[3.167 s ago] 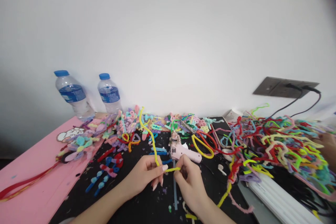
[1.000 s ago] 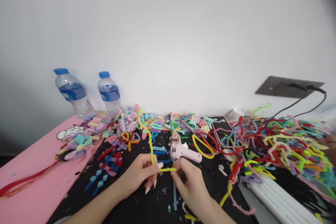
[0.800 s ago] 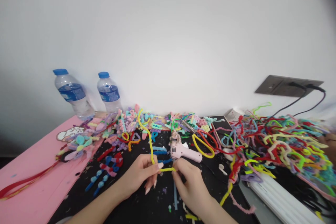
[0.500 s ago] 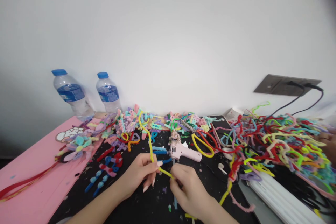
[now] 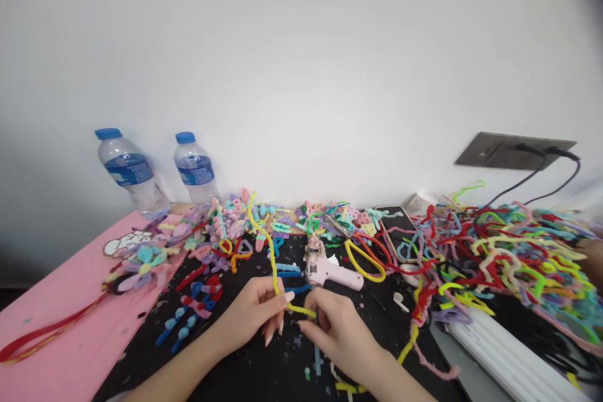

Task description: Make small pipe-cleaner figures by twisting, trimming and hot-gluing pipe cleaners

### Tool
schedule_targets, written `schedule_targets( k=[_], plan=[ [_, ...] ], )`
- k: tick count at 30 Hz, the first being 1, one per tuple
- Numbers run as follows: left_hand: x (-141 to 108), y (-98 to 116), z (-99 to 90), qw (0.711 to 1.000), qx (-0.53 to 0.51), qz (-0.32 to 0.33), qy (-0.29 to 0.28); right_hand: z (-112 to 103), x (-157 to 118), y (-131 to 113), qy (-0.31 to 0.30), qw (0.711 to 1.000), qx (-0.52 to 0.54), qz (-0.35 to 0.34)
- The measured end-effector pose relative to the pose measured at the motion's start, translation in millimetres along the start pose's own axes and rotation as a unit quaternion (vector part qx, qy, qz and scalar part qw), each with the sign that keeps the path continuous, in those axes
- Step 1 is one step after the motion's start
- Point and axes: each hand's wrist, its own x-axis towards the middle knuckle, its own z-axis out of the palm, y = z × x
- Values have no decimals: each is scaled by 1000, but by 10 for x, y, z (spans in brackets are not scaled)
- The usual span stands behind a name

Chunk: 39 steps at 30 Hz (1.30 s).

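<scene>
A long yellow pipe cleaner (image 5: 272, 251) rises in a curve from my left hand (image 5: 260, 309), its top bent over toward the back pile. My left thumb and forefinger pinch it. A short length runs across to my right hand (image 5: 334, 325), whose curled fingers close on its end. Just behind my hands lies a pale pink hot glue gun (image 5: 330, 271), with a clear glue stick (image 5: 317, 358) showing below it, partly behind my right hand. Scissors with red and yellow handles (image 5: 370, 257) rest to the right of the glue gun. Blue pipe cleaner pieces (image 5: 286, 271) lie left of it.
Two water bottles (image 5: 195, 169) lean at the wall on the left, near pink board (image 5: 61, 301). Tangled pipe cleaners (image 5: 509, 257) heap on the right beside a white ridged object (image 5: 509, 352). A phone (image 5: 398, 224) and a white earbud (image 5: 400, 301) lie nearby. Another person's hand (image 5: 591, 257) shows at the right edge.
My right hand's fingers have shifted along the short end, its thumb now pointing left and a little apart. The left hand keeps its pinch. The view has shifted slightly.
</scene>
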Motion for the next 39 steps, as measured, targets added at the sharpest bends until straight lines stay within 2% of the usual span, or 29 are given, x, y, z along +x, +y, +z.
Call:
schedule_targets(
  k=[2, 5, 8, 13, 18, 20, 21, 23, 24, 27, 29, 32, 35, 37, 39],
  plan=[
    [1, 6, 2, 1000, 18, 14, 11, 1, 6, 15, -2, 1000, 13, -11],
    [14, 16, -12, 996, 15, 52, 76, 3, 4, 24, 2, 1000, 17, -18],
    [36, 17, -34, 985, -44, 66, 152, -1, 0, 21, 15, 1000, 13, -17],
    [67, 16, -80, 964, -154, 83, 201, -25, 15, 14, 28, 999, 19, -20],
    [100, 76, -274, 922, -239, 110, 284, -54, 31, 20, 44, 998, 48, -19],
    [111, 104, -366, 896, -267, 130, 330, -54, 28, 43, 61, 995, 80, -6],
    [114, 115, -397, 893, -269, 136, 334, -50, 27, 57, 74, 991, 109, 6],
    [112, 127, -414, 902, -263, 135, 314, -41, 30, 83, 94, 972, 213, 40],
    [108, 128, -399, 912, -257, 127, 294, -38, 37, 90, 101, 952, 284, 55],
    [82, 111, -301, 940, -232, 98, 231, -44, 77, 75, 100, 868, 481, 70],
    [63, 95, -239, 954, -215, 80, 195, -57, 111, 49, 95, 824, 555, 67],
    [42, 84, -201, 958, -217, 57, 177, -75, 144, 31, 99, 781, 613, 67],
    [27, 88, -187, 958, -227, 35, 171, -68, 142, 40, 109, 763, 633, 71],
    [12, 94, -148, 966, -210, 15, 149, -40, 127, 41, 103, 775, 618, 81],
    [-9, 98, -84, 981, -163, -6, 104, 0, 108, 28, 84, 801, 585, 94]
  ],
)
